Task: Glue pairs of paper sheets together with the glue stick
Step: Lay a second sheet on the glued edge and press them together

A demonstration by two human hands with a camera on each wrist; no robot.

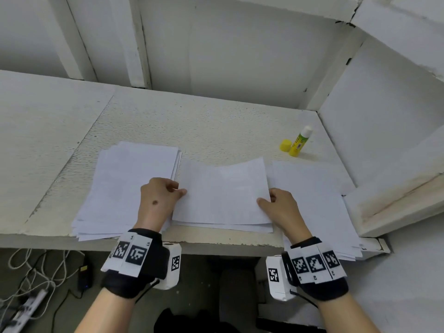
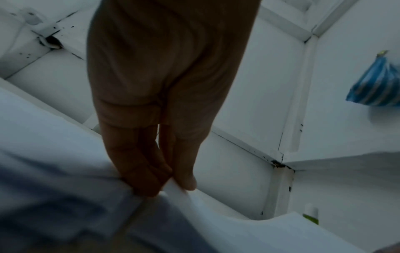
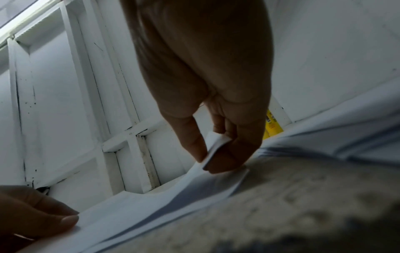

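Left hand [image 1: 157, 198] and right hand [image 1: 280, 207] each pinch a side edge of the thin, bowed white sheet [image 1: 222, 192] at frame centre.

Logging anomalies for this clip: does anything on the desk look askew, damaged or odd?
Only small things: the glue stick stands uncapped, its yellow cap beside it, and the right paper stack overhangs the desk's front edge. No visible spill or damage.

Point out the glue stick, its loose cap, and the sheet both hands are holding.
glue stick [image 1: 299, 142]: head view, label.
cap [image 1: 286, 145]: head view, top.
held sheet [image 1: 223, 191]: head view, centre.
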